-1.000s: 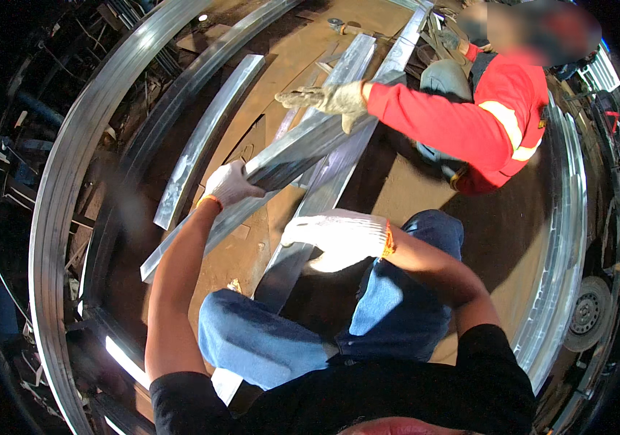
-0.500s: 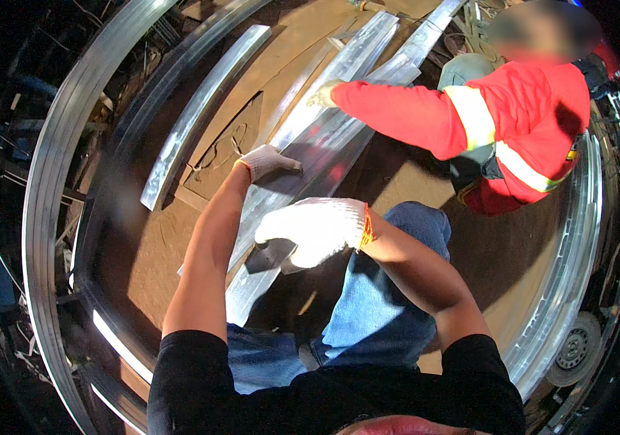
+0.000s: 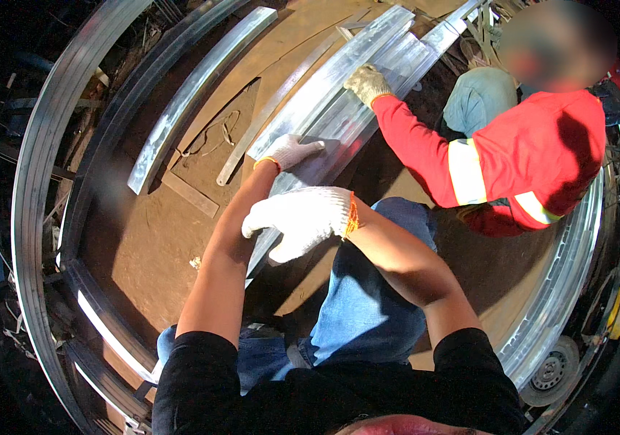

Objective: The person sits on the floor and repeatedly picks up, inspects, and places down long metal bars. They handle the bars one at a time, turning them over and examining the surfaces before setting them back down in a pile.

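Observation:
My left hand, in a white knit glove, lies on a stack of long silver metal profiles, its visible fingers stretched out across them. Nearer to me is my right hand, in the same kind of glove. Its fingers and thumb curve apart above the stack's near part, with nothing visible between them. A co-worker in a red jacket crouches at the right and rests a gloved hand on the stack farther along. Beside the profiles lies a narrow, flat metal strip.
A separate curved silver profile lies on the brown floor to the left. Longer curved profiles run along the left side, and others along the right. A small wheel stands at the lower right. Thin wire lies near the strip.
The co-worker's hand has moved right and lower in view, onto the stack's middle. The stack's near end reaches less close to me. The narrow strip shows more plainly. My hands shift only slightly.

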